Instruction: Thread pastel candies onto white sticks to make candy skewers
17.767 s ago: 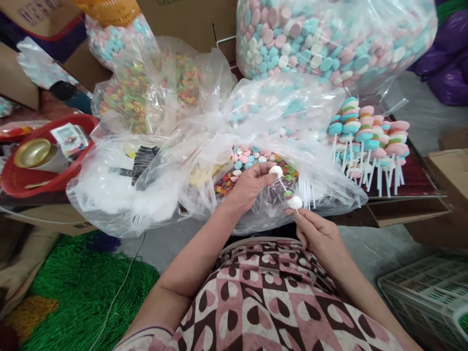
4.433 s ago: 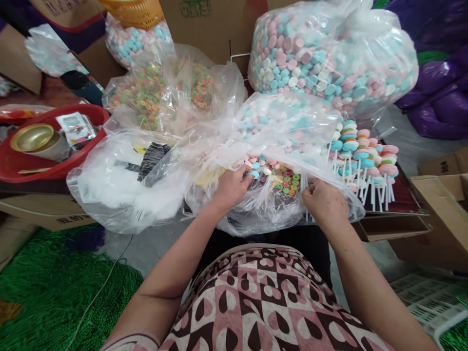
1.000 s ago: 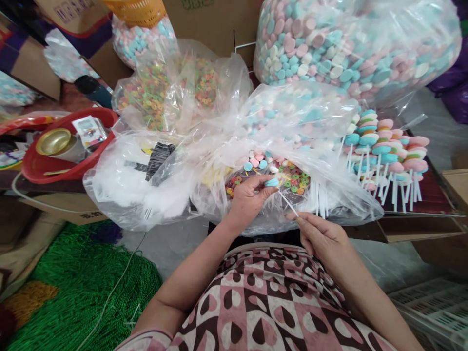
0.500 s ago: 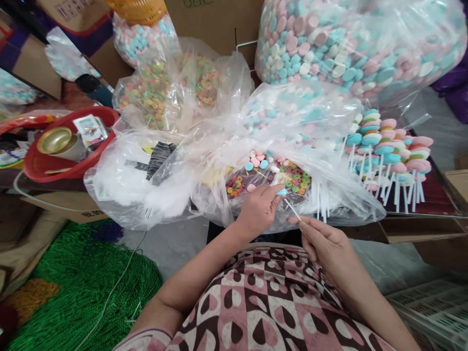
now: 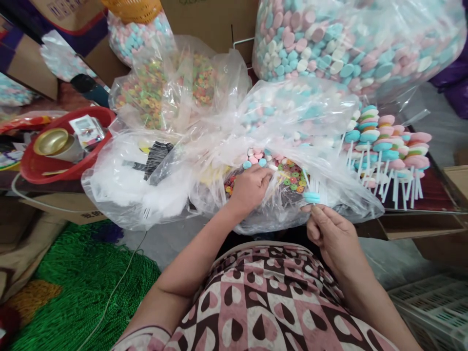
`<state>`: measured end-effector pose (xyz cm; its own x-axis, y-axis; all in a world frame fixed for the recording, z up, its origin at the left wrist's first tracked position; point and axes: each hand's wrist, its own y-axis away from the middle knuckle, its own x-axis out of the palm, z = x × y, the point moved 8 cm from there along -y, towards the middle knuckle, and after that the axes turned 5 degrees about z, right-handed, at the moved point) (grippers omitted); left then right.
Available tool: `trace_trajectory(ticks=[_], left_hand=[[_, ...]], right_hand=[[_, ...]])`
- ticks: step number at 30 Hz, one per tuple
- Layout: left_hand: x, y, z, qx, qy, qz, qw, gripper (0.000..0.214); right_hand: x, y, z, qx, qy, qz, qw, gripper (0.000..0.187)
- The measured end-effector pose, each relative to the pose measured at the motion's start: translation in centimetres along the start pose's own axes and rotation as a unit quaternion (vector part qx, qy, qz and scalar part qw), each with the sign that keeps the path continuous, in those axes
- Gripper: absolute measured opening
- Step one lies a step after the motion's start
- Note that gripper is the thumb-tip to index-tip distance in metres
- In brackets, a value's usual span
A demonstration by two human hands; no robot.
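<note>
My right hand pinches a white stick just under a blue marshmallow, which is threaded on it; the stick's tip sticks up past the candy. Over the opening in the plastic sheet, my left hand reaches in with curled fingers near loose pink, blue and white marshmallows; whatever its fingertips hold is hidden. Green, yellow and red gummy rings lie right of that hand, and more gummy rings lie partly behind it. Loose white sticks rest on the plastic beyond my right hand.
Finished marshmallow skewers are stacked at the right. Behind stand a big bag of marshmallows and a bag of gummy rings. A red basin sits at the left, green cords lie on the floor, and an open carton is low right.
The blue marshmallow has gone onto the stick and left my left hand. My left hand has moved left to the loose candies; my right hand has turned the stick upright, slightly to the right.
</note>
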<state>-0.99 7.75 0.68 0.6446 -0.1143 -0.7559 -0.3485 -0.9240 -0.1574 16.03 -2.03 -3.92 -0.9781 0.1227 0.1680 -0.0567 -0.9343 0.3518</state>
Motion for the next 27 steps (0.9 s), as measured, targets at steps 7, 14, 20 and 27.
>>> trace_trajectory(ticks=[7, 14, 20, 27], left_hand=[[2.4, -2.6, 1.4, 0.007, -0.172, 0.09, 0.981, 0.022], [0.6, -1.6, 0.2, 0.002, -0.061, 0.036, 0.997, 0.025], [4.3, -2.4, -2.8, 0.06, -0.199, 0.101, 0.973, 0.023], [5.2, -1.9, -3.1, 0.095, -0.211, 0.091, 0.969, 0.02]], right_hand=[[-1.9, 1.2, 0.7, -0.01, -0.026, -0.036, 0.999, 0.023], [-1.7, 1.0, -0.3, 0.009, -0.015, -0.025, 1.0, 0.027], [-1.7, 1.3, 0.3, 0.003, -0.005, -0.026, 1.0, 0.027], [-2.0, 1.3, -0.3, 0.005, 0.019, -0.021, 1.0, 0.029]])
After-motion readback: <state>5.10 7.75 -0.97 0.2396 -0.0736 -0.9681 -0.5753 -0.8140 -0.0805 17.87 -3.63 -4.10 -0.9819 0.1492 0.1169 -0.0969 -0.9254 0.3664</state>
